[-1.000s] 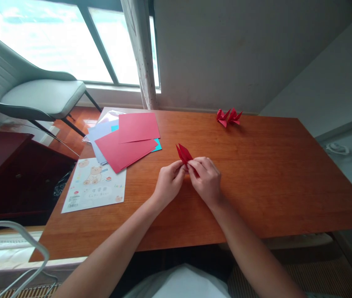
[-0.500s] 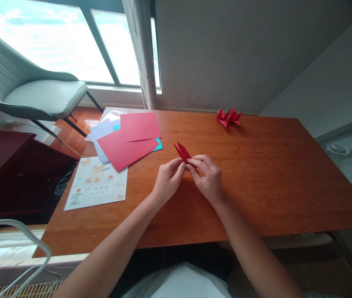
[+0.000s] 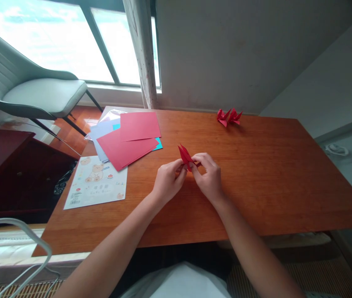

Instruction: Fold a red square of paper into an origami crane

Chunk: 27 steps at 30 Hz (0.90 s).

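Note:
Both hands pinch a small folded red paper above the middle of the table. My left hand grips its lower left side between thumb and fingertips. From the other side, my right hand is closed on it, the thumb lying on the paper's face. Two pointed tips of the paper stick up, close together; its lower part is hidden by my fingers. Farther back on the right, two folded red paper figures with pointed parts stand side by side.
On the table, to the left, lie red paper sheets over pale and blue ones. A white bear-printed sheet lies nearer me. A chair stands by the window, and a white tube curves in at lower left.
The folded red paper has turned more upright between my hands, and its two tips have come closer together. My fingers have shifted slightly on it.

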Each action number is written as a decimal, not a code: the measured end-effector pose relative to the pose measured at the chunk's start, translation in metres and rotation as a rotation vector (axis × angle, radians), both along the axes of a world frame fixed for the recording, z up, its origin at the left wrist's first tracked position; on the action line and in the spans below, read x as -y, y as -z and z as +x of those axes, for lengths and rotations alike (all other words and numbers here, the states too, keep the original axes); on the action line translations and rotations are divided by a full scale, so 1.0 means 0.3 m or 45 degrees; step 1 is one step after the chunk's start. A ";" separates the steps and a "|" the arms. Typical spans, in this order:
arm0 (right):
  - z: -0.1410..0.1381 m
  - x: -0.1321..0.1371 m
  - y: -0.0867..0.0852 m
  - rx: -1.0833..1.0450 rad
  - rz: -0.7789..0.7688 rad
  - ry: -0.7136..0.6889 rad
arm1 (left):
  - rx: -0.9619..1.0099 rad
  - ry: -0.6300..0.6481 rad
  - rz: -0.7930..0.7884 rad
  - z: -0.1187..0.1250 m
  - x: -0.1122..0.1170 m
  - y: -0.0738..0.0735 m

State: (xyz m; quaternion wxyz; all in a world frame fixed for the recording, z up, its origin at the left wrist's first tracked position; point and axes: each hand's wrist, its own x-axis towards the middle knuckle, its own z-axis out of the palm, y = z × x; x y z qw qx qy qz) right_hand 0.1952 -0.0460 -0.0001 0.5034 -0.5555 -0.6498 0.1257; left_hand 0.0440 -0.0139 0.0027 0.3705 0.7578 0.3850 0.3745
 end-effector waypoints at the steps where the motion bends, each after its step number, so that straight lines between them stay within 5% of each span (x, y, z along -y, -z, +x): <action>1: 0.000 0.001 -0.002 -0.008 0.006 -0.003 | -0.042 -0.021 0.046 -0.001 0.000 0.002; 10: -0.010 0.013 -0.010 -0.266 -0.083 0.013 | -0.210 -0.151 0.243 -0.008 0.011 0.004; 18: -0.003 0.002 0.007 -0.764 -0.297 -0.019 | -0.045 -0.204 0.216 -0.010 0.017 -0.025; 27: 0.004 -0.005 0.017 -1.055 -0.460 -0.201 | 0.529 -0.055 -0.445 -0.003 -0.016 -0.021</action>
